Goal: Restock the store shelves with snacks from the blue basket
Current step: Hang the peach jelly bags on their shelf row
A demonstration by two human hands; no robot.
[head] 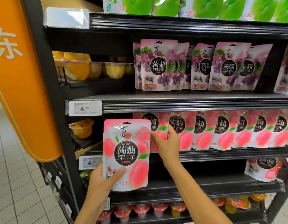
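My left hand [104, 180] grips a pink peach jelly pouch [126, 152] by its lower left corner and holds it upright in front of the shelf. My right hand [168, 143] reaches onto the third shelf [221, 155], its fingers closed around the edge of the leftmost peach pouch on the shelf [159, 126]. A row of matching peach pouches [237, 131] stands to the right along that shelf. The blue basket is out of view.
Purple grape pouches [159, 65] fill the shelf above, green pouches [204, 7] the top one. Yellow fruit jelly cups [85, 68] sit at the left. An orange pillar [18, 78] stands far left. Lower shelves hold red cups [140, 209] and a strawberry pouch [263, 168].
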